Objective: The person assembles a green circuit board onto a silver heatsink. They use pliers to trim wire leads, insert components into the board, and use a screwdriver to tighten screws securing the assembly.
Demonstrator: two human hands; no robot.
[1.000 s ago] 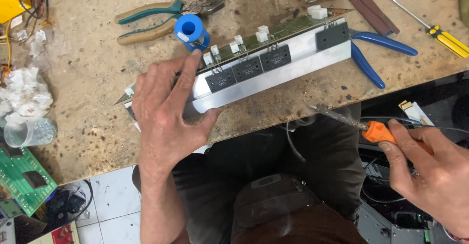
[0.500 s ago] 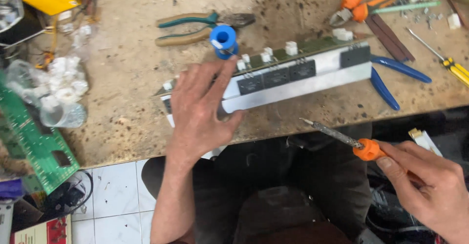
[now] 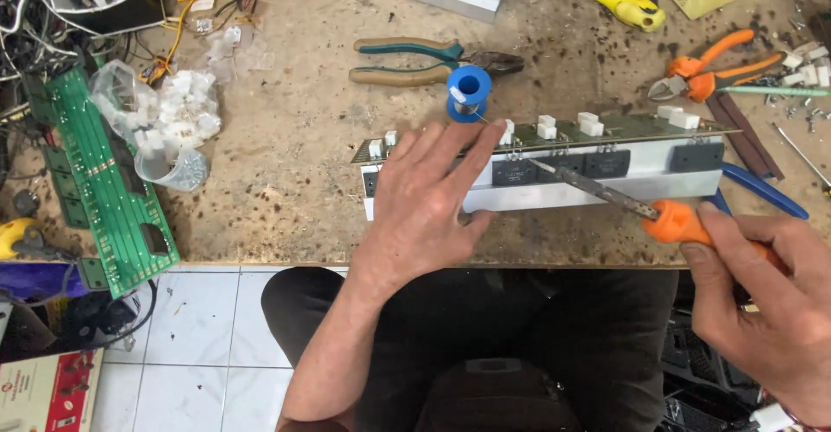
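Closest to the person, at the bench's near edge, the right hand [image 3: 766, 298] is wrapped around the orange handle of a soldering iron [image 3: 606, 191], fingers closed firmly on it, the dark shaft slanting up and left so that its tip sits at the row of black transistors [image 3: 554, 168] bolted to the face of the aluminium heatsink bar [image 3: 597, 191]. The left hand [image 3: 424, 203] lies flat over the bar's left part, fingers spread and open, pressing rather than gripping, pinning the assembly down on the worn wooden bench [image 3: 286, 164].

By my reading the soldering of the transistor legs is under way: the bar is steadied and the tip is brought to a joint. A sound joint would call for a still left hand, a tip held on leg and pad together, and solder, which neither hand holds.

Just behind the bar's narrow circuit board [image 3: 623, 129] stands a blue solder spool [image 3: 468, 91], touching nothing I can make out. Beyond it lie green-handled pliers [image 3: 424, 60]; farther right, orange cutters [image 3: 714, 68]; far left, a green board [image 3: 99, 181].
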